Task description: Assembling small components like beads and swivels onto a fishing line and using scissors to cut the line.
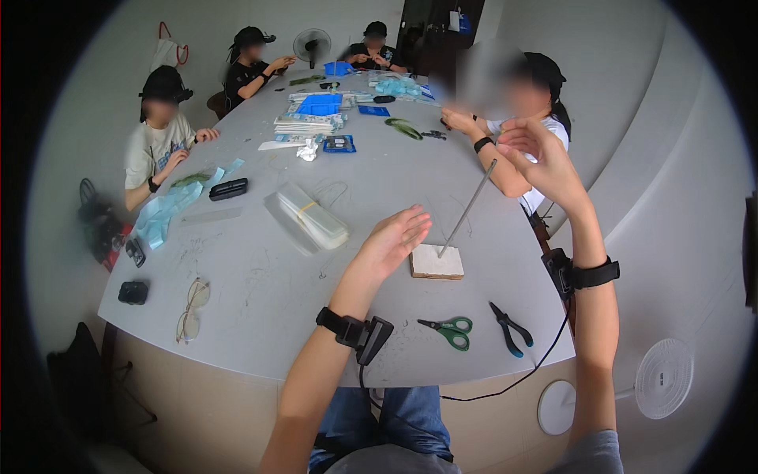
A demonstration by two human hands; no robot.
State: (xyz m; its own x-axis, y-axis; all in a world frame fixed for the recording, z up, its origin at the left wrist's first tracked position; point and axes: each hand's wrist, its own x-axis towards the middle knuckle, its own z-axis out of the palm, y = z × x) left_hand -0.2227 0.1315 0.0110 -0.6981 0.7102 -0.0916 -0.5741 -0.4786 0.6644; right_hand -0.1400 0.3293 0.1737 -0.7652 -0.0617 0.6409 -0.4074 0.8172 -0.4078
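Observation:
A thin metal rod [470, 205] rises at a slant from a small white-topped wooden block [437, 262] on the table. My left hand [397, 238] is to the left of the rod, palm toward it, fingers stretched out and nothing visible in them. Above the rod's upper end, my right hand [546, 160] is raised with its fingers bent in a pinch; whatever they hold, if anything, is too fine to make out. Green-handled scissors [448, 329] and black pliers [512, 329] lie nearer to me than the block.
A banded stack of clear plastic sleeves [313, 219] lies left of my left hand. Glasses [193, 310] and a black case [229, 189] are farther left. Paper packs [308, 124] and a blue tray [320, 104] sit mid-table. A co-worker [530, 103] sits close at right; others sit around the table.

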